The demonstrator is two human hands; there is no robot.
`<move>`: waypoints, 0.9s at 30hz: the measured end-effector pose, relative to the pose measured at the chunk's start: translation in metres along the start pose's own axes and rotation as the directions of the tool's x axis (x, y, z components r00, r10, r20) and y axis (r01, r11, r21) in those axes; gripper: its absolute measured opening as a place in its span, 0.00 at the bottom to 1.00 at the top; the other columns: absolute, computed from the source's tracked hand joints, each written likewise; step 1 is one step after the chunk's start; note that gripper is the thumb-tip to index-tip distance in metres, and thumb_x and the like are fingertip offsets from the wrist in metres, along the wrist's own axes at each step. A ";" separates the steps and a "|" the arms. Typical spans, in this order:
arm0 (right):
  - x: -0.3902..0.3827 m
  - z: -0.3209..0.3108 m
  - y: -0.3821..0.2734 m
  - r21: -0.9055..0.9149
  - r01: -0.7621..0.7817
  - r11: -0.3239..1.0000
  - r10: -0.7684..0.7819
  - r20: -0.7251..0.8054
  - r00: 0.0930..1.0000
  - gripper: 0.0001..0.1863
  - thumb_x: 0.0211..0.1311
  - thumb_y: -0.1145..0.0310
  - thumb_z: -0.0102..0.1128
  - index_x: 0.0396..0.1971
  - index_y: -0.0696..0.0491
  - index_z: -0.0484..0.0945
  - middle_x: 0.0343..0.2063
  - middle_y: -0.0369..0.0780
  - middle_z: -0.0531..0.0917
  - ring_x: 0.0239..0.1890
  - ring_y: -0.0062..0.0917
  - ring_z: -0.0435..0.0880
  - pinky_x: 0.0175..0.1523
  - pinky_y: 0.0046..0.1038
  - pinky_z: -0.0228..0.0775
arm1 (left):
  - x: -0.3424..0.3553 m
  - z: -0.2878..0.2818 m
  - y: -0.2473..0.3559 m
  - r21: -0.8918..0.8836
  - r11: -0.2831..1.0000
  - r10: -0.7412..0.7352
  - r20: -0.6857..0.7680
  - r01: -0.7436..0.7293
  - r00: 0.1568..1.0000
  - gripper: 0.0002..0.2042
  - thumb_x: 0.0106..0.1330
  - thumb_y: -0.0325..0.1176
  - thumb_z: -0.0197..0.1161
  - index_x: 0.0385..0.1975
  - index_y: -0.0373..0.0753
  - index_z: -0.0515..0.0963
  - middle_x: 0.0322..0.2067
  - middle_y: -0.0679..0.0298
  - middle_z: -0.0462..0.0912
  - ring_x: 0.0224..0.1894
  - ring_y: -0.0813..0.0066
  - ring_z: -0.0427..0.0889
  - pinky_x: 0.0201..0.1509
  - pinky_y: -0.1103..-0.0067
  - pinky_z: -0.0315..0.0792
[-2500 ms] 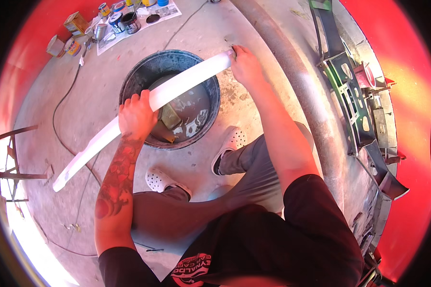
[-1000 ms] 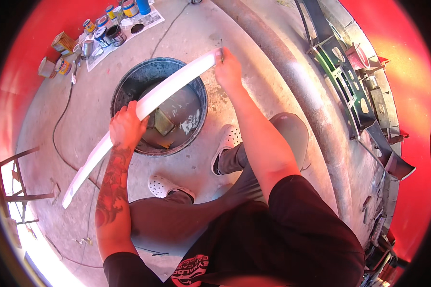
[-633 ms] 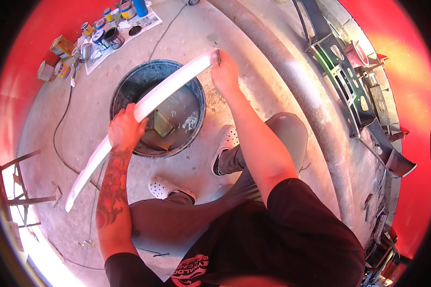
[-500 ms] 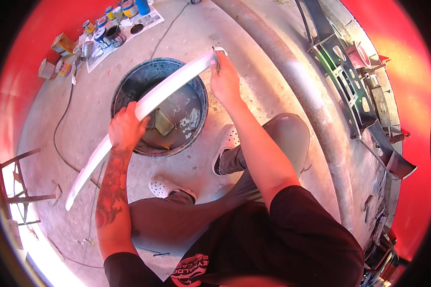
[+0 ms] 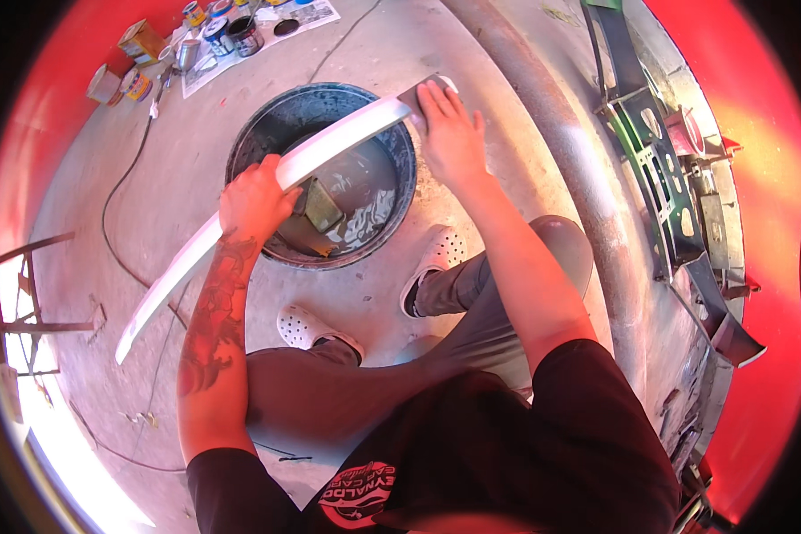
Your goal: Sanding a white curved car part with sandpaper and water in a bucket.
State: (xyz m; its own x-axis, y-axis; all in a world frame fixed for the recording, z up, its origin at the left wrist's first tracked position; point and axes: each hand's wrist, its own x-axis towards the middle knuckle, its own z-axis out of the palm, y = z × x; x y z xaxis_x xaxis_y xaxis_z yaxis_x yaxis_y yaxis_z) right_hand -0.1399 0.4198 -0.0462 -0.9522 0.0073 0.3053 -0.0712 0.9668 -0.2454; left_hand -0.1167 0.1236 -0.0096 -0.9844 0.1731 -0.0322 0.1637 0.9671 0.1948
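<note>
A long, curved white strip (image 5: 338, 135) of trim slants across the front of me, its lower left end free in the air. My left hand (image 5: 256, 196) is wrapped round it near the middle. Toward the upper right end, my right hand (image 5: 452, 138) presses a dark grey sandpaper sheet (image 5: 415, 96) against the strip, fingers stretched over it and thumb out to the side. Below the strip stands a round black tub (image 5: 390, 227) holding murky water. A greenish-grey block (image 5: 322, 206), perhaps a sponge, lies in it, partly hidden by my left hand.
Paint cans (image 5: 244, 36) and other tins stand on paper at the back left. A cable (image 5: 126, 182) crosses the floor. Dark car-body parts (image 5: 659, 178) lean along the red wall at right. A metal stand (image 5: 31, 303) is at far left. My clogs (image 5: 440, 251) flank the tub's near side.
My right hand has turned from gripping the strip's end, with the sheet on edge, to lying over the sheet. The camera view has shifted; my left hand keeps its hold.
</note>
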 end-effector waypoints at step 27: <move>-0.029 -0.017 -0.049 -0.023 0.236 0.972 -0.235 0.045 0.971 0.23 0.74 0.62 0.51 0.67 0.45 0.71 0.69 0.35 0.73 0.73 0.35 0.67 0.71 0.59 0.57 | 0.004 -0.007 0.003 -0.021 0.995 -0.098 0.153 0.102 0.983 0.21 0.60 0.45 0.73 0.49 0.44 0.78 0.42 0.53 0.88 0.47 0.48 0.86 0.51 0.56 0.79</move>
State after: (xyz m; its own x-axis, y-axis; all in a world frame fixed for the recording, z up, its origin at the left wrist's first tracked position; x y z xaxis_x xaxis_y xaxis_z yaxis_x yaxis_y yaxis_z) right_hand -0.1039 0.3764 -0.0275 -0.9213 -0.2314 0.3125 -0.2871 0.9468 -0.1454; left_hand -0.1209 0.1260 -0.0020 -0.9741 0.1040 -0.2007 0.0606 0.9756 0.2113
